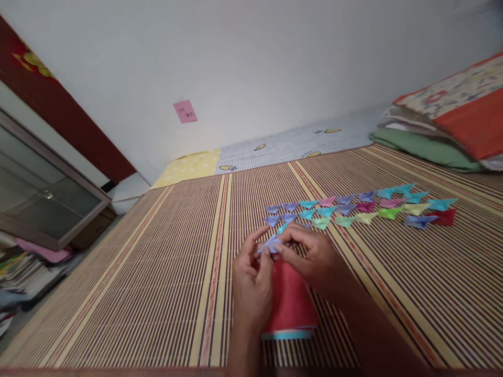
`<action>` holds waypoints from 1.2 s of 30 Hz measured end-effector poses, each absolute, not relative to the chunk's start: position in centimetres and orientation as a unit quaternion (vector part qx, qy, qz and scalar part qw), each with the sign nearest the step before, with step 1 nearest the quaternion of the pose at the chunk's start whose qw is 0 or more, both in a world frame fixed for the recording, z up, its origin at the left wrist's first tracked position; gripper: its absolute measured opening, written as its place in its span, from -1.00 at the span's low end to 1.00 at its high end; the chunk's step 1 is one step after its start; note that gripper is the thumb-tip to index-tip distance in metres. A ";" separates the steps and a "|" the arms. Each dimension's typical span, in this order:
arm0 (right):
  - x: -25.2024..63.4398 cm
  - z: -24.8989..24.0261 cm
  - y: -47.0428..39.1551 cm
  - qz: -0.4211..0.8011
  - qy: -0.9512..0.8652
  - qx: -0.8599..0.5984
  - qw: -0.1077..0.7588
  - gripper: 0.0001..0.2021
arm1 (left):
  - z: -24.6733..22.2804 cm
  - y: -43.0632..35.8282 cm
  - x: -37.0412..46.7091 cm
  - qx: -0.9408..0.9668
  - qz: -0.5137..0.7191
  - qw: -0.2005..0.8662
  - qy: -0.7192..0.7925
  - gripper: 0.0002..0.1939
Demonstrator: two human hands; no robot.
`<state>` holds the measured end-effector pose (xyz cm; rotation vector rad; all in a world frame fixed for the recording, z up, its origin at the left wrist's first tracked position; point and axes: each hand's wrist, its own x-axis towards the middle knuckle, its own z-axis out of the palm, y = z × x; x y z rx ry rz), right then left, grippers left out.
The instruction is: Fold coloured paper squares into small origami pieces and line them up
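Both my hands meet over a striped bamboo mat. My left hand and my right hand pinch a small folded lilac paper piece between their fingertips. Under my hands lies a stack of red paper squares with a light blue sheet showing at its near edge. Beyond my fingers, several folded paper pieces in purple, teal, pink, green and red lie in rows on the mat.
A white wall with a pink sticky note rises behind the mat. Folded bedding and a pillow sit at the far right. A glass-fronted cabinet and piled papers stand at the left.
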<state>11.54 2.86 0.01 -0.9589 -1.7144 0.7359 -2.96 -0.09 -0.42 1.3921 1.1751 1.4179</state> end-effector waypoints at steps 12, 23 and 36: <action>11.4 -0.5 3.1 0.273 -0.720 -0.395 0.501 -0.82 | -0.6 0.2 -2.8 0.545 0.554 0.407 0.481 -0.70; 11.5 -0.5 3.2 0.323 -0.701 -0.410 0.485 -0.86 | -0.9 0.2 -3.1 0.561 0.541 0.411 0.473 -0.69; 11.2 -0.8 3.3 0.311 -0.683 -0.393 0.531 -0.93 | -0.7 0.4 -3.3 0.523 0.567 0.443 0.457 -0.82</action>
